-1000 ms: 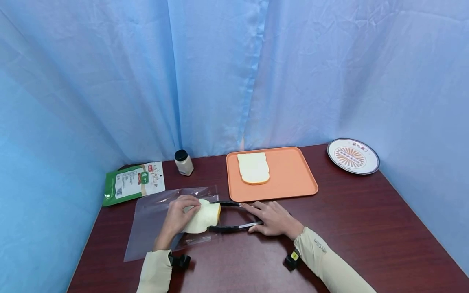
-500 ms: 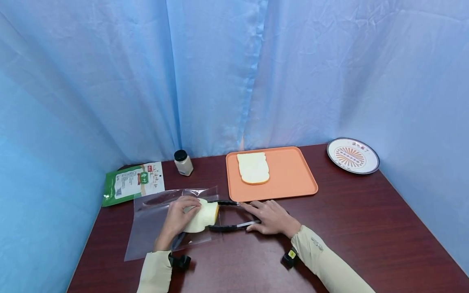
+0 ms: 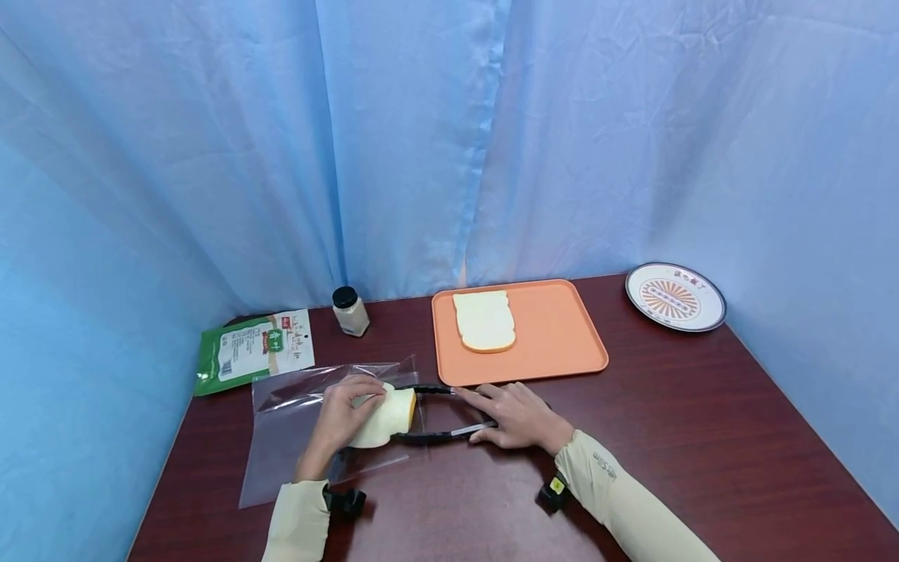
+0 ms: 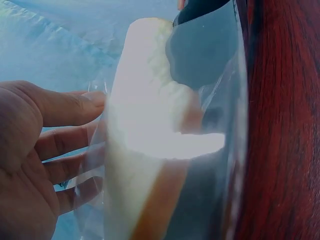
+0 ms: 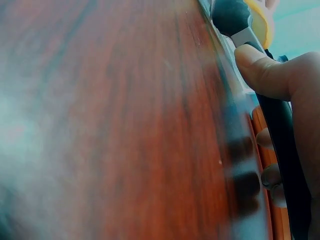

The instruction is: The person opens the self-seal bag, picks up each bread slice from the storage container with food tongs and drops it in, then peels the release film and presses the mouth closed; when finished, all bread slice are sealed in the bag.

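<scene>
Bread slice [image 3: 399, 412]: between the black tips of the tongs [image 3: 430, 438]; I see it through the clear bag [image 3: 281, 457].
Left grip [image 3: 347, 410]: pinching the bag's film beside the slice.
Right grip [image 3: 518, 418]: I have it holding the tongs.
Orange tray [image 3: 555, 336]: bears another slice [image 3: 486, 321].
Desk [image 3: 674, 437]: also carries jar [image 3: 353, 316], pouch [image 3: 253, 351], plate [image 3: 676, 297].

On the table [image 3: 667, 445], a bread slice [image 3: 389, 421] is lying at the right end of a plastic bag [image 3: 277, 453], the left hand [image 3: 346, 410] resting over its left part. From the right, tongs [image 3: 428, 438] are flanking it, the right hand [image 3: 521, 417] sitting on them. Just behind the bag, a packet [image 3: 254, 353] is lying, with a jar [image 3: 353, 316] standing to its right. Farther right, a tray [image 3: 555, 336] is holding a second slice [image 3: 485, 321]; a plate [image 3: 674, 298] is lying beyond, before the curtain [image 3: 407, 140].
</scene>
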Action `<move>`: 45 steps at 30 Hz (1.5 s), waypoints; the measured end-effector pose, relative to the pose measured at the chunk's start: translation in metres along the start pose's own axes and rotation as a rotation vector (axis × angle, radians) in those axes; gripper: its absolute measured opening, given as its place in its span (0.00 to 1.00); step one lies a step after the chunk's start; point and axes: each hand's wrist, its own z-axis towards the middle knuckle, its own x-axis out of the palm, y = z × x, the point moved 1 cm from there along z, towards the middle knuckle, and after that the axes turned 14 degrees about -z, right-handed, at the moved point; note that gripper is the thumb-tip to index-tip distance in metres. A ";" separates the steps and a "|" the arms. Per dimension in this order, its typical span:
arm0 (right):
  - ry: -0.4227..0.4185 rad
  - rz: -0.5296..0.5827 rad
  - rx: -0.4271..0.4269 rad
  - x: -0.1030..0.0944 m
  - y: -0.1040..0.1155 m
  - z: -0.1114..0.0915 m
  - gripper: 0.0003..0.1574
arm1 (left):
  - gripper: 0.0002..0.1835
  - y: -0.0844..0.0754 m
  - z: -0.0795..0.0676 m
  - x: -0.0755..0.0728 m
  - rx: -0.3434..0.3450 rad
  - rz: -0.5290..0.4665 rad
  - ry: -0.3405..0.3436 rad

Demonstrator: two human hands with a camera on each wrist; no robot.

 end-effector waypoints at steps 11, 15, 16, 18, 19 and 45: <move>-0.003 -0.011 -0.028 -0.001 0.000 0.002 0.50 | 0.05 0.002 0.001 0.001 0.003 -0.022 0.005; 0.004 -0.017 -0.038 -0.002 -0.001 0.004 0.50 | 0.05 0.001 0.000 0.001 -0.013 -0.022 0.009; 0.010 -0.018 -0.038 -0.002 -0.001 0.005 0.49 | 0.05 0.000 0.000 0.001 -0.014 -0.022 0.010; 0.022 -0.016 -0.039 -0.002 -0.001 0.006 0.49 | 0.05 -0.001 0.000 0.001 -0.011 -0.023 0.009; 0.030 -0.015 -0.039 -0.002 -0.001 0.006 0.49 | 0.04 -0.002 0.000 0.001 -0.008 -0.023 0.008; 0.010 -0.002 -0.055 -0.002 0.000 0.009 0.50 | 0.05 0.001 0.000 0.002 0.083 -0.036 -0.013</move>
